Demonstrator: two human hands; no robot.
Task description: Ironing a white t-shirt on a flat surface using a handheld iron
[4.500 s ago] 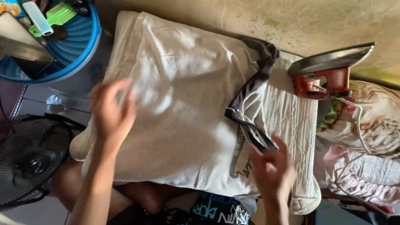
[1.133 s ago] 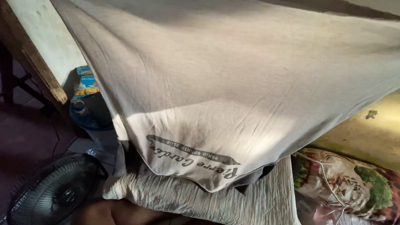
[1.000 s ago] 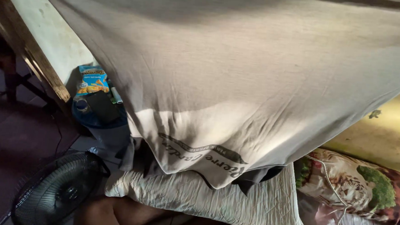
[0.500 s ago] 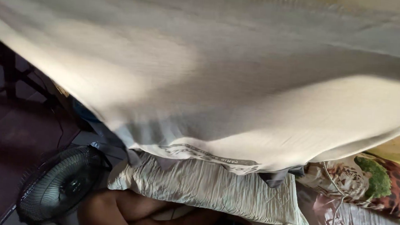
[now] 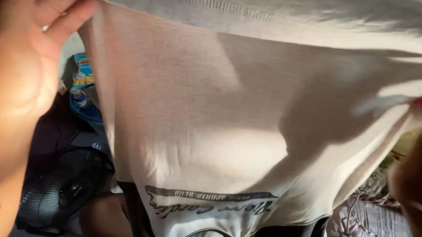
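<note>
A white T-shirt (image 5: 230, 119) with a dark collar and a grey print near its lower end hangs upside down in front of me and fills most of the view. My left hand (image 5: 16, 70) is raised at the upper left, fingers closed on the shirt's hem edge. My right hand (image 5: 417, 172) is at the right edge, pinching the fabric where it bunches. The collar end hangs lowest, close to my lap.
A black floor fan (image 5: 65, 190) stands at the lower left. Behind it is a blue tub (image 5: 84, 112) with a snack packet. A quilted pink cover (image 5: 373, 228) lies at the lower right. My bare knee (image 5: 104, 218) shows beneath the shirt.
The shirt went from lying on the pillow to being lifted and spread. In the last half second it swung down to hang vertically, and both my hands came into view holding it.
</note>
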